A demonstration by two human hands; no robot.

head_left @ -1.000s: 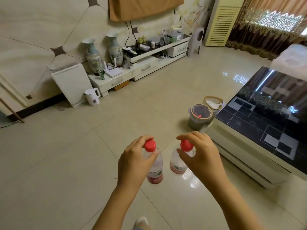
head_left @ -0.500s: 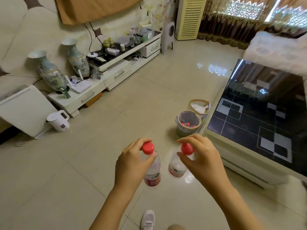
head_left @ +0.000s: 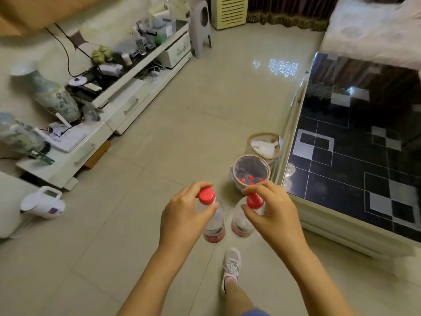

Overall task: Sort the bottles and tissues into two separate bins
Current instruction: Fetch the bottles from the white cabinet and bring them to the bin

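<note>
The left hand (head_left: 182, 218) pinched one bottle (head_left: 213, 221) below its red cap. The right hand (head_left: 271, 215) pinched another bottle (head_left: 242, 224) likewise, probably so both hung ready above the bottle bin (head_left: 251, 171).

Clear plastic bottles (head_left: 214, 222) — glossy tiled floor (head_left: 182, 124) — mirror-glossy black tabletop (head_left: 355, 156).

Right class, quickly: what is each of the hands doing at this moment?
Left hand: grips the left bottle by its neck.
Right hand: grips the right bottle by its neck.
</note>
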